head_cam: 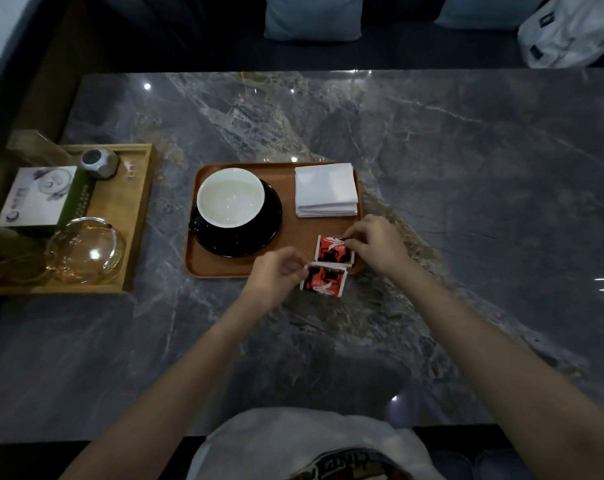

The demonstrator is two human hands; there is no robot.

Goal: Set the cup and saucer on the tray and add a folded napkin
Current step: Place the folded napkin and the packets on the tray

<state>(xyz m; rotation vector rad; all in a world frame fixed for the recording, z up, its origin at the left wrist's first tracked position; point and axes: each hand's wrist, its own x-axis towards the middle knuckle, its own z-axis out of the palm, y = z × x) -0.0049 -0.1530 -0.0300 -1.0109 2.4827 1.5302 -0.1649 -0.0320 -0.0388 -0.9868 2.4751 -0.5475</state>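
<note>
A brown tray [286, 233] lies on the marble table. On its left half a white cup [230, 196] sits on a black saucer [255, 239]. A folded white napkin [325, 189] rests in the tray's far right corner. My right hand [376, 242] pinches the top corner of a red and black sachet [333, 250] lying on the tray's near right corner. My left hand [276, 277] pinches a second red and black sachet [324, 279] at the tray's front edge, over the table.
A wooden tray [134, 216] at the left holds a glass bowl [86, 249], a white box [39, 195] and a grey faceted object [98, 162]. Cushions [312, 15] and a white bag [570, 29] lie on the seat beyond the table.
</note>
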